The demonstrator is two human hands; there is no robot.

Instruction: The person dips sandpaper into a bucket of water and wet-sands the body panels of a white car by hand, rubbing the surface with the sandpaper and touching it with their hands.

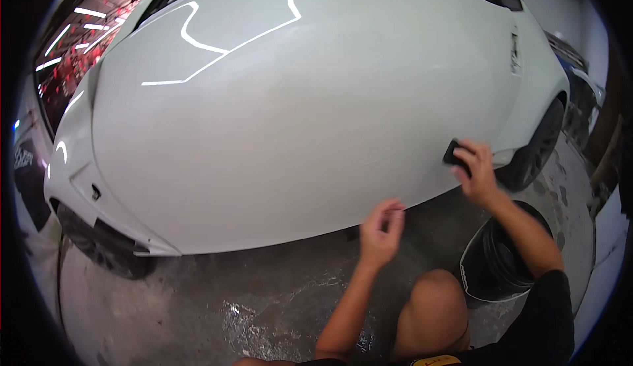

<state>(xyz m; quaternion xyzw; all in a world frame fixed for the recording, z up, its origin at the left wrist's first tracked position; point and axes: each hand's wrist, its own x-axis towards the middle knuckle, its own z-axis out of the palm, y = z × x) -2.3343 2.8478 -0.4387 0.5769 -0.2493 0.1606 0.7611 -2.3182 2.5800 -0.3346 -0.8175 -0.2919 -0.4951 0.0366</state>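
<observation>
A large glossy white car (283, 135) fills the view, its smooth side panel curving down toward me. Close to the panel's lower right, my right hand (478, 171) grips a small black block (455, 153), which looks like a sanding block or pad. The block lies at the white surface; whether it presses on it cannot be told. Lower and further left, my left hand (381, 231) is raised beside the panel's bottom edge. Its fingers are curled in toward the thumb, and no object shows in them.
A black bucket (471, 270) stands on the floor by my right forearm, near my bent knee (438, 300). Wheels sit at the car's left (99, 251) and right (537, 148). The concrete floor (191, 307) has wet, shiny patches.
</observation>
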